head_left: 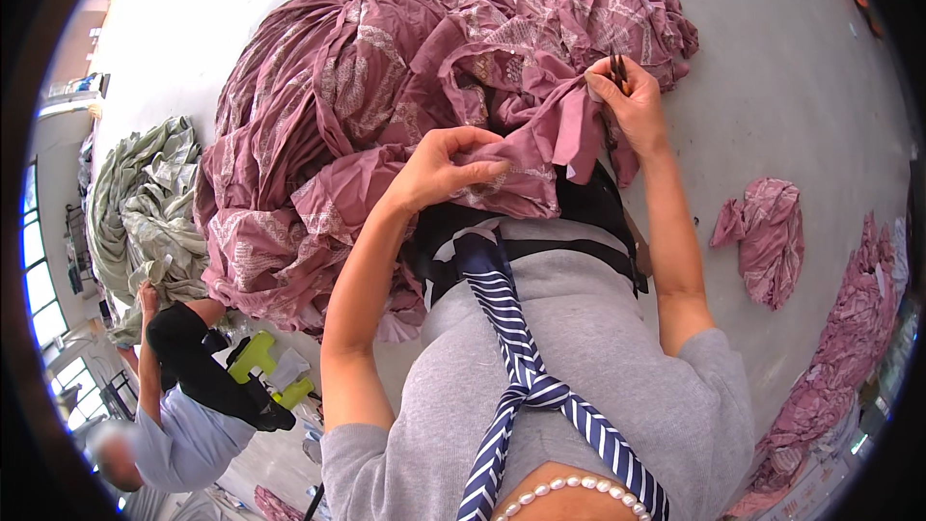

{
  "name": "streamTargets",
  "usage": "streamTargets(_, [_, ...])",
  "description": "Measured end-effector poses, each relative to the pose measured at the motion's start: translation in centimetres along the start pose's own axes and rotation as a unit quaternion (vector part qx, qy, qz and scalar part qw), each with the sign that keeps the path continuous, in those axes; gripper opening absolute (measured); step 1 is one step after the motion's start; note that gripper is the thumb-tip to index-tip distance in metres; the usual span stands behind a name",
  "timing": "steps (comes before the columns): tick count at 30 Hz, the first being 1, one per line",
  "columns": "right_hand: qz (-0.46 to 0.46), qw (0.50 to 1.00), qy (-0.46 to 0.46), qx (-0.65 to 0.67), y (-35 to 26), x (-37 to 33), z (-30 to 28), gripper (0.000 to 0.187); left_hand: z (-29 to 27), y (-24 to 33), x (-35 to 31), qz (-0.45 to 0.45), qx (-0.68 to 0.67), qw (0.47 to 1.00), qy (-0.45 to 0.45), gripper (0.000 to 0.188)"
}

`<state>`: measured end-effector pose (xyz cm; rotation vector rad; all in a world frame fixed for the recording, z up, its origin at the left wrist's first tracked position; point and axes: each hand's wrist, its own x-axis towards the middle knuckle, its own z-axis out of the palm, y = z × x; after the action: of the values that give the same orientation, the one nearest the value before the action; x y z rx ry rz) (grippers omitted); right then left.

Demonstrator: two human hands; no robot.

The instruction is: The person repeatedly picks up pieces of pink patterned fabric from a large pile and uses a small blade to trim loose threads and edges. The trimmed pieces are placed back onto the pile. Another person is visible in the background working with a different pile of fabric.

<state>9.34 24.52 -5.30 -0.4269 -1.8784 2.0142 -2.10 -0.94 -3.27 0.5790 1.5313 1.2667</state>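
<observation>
A large heap of dusty-pink fabric [376, 58] with pale printed patterns spreads in front of me, part of it drawn over my lap. My left hand [439, 169] is closed on a fold of this pink fabric, thumb and fingers on either side of the cloth. Farther right and a little higher, my right hand [632, 108] pinches a gathered edge of the same fabric between thumb and fingertips. A small dark-bladed cutting tool, seemingly thread snips [618, 74], also sits in the right hand, blades pointing up past the fingers. A strip of cloth [577, 130] hangs between the hands.
At far left a co-worker [193, 429] sits by a pile of pale green fabric [154, 203], near a lime-green stool [253, 357]. One pink bundle [769, 243] lies on the grey floor [772, 87] to my right. Beyond it runs a long pink heap [834, 367].
</observation>
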Motion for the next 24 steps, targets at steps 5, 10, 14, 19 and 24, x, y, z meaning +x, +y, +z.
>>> streamTargets(5, [-0.002, 0.997, 0.028, -0.072, 1.4, 0.1, 0.7, 0.012, -0.1, -0.9, 1.1, -0.025, -0.168, 0.986, 0.004, 0.013])
streamTargets(10, [-0.176, 0.961, 0.089, -0.195, -3.1, -3.0, 4.0, 0.034, -0.1, -1.1, 1.6, 0.007, -0.322, 0.946, 0.037, 0.013])
streamTargets(14, [-0.281, 0.911, 0.027, -0.299, -3.2, -6.1, 6.4, 0.044, 0.4, -0.9, 1.6, 0.038, -0.378, 0.924, 0.039, 0.015])
streamTargets(19, [-0.297, 0.878, 0.036, -0.373, -2.4, -5.2, 5.6, 0.032, 0.8, -0.7, 1.6, 0.034, -0.349, 0.935, 0.059, 0.014])
streamTargets(24, [-0.166, 0.953, 0.030, -0.252, -4.7, -2.8, 4.1, 0.009, 1.0, -0.9, 1.8, 0.056, -0.258, 0.963, 0.057, 0.022])
